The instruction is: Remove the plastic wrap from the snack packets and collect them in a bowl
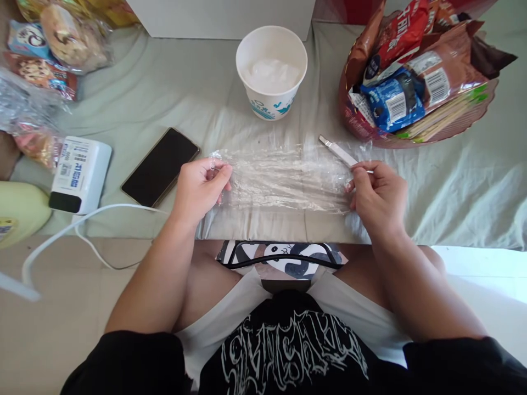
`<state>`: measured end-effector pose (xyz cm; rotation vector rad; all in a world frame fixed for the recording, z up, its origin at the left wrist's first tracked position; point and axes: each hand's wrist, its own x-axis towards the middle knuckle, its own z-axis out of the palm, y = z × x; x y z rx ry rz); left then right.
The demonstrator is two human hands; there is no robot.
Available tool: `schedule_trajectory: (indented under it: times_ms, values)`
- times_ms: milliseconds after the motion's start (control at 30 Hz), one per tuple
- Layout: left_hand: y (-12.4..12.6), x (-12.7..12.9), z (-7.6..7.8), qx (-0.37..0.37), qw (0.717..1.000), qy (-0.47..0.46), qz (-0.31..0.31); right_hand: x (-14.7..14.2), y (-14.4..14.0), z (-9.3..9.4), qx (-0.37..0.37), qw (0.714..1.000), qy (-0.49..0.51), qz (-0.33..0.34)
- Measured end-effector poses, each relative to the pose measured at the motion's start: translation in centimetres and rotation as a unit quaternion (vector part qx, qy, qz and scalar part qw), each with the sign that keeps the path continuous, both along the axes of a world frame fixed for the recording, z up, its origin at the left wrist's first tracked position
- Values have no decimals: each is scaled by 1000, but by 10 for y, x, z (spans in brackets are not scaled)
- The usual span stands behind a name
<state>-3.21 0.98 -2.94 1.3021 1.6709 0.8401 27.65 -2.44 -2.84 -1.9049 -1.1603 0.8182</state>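
A crinkled sheet of clear plastic film [284, 181] is stretched between my two hands, just over the cloth. My left hand [201, 186] is closed, thumb and fingers pinching the film's left end. At the right end, my right hand [379, 195] is also closed on the film. A slim silver tool [340, 152], like a small craft knife, points up and left from the right fingertips; I cannot tell whether it is gripped or lies under them. Beyond the film stands a white paper tub [272, 101] with white soft contents.
Left of my hands lie a dark phone [161, 166], a white charger block [81, 174] with cable, and a pale yellow bottle [20, 211]. Snack packets [45, 46] crowd the far left. A reddish basket [457, 129] of snacks stands right. A white box [222, 19] is behind.
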Motion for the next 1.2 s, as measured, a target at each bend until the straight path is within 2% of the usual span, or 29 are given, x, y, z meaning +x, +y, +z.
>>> schedule_trajectory:
  times_ms: [100, 233, 433, 600, 733, 1067, 1200]
  values:
    - [0, -2, -7, 34, 999, 27, 4, 2, 0, -2, -8, 1000, -26, 9]
    - [-1, -4, -14, 67, 997, 41, 6, 9, -4, -8, 22, 994, -101, 43]
    - [-4, -4, -12, 99, 993, 65, 1, 12, -6, -10, 23, 982, -173, 68]
    - [-5, -9, -15, 94, 992, 82, 11, 11, -5, -12, 23, 976, -202, 79]
    - [-4, -10, -15, 118, 991, 68, -13, 13, -5, -16, 42, 972, -213, 87]
    - [-1, -4, -9, 20, 997, -29, -67, 12, -4, -17, 53, 968, -227, 90]
    - [3, -4, -14, 30, 997, -37, -66, 12, -4, -17, 50, 968, -230, 86]
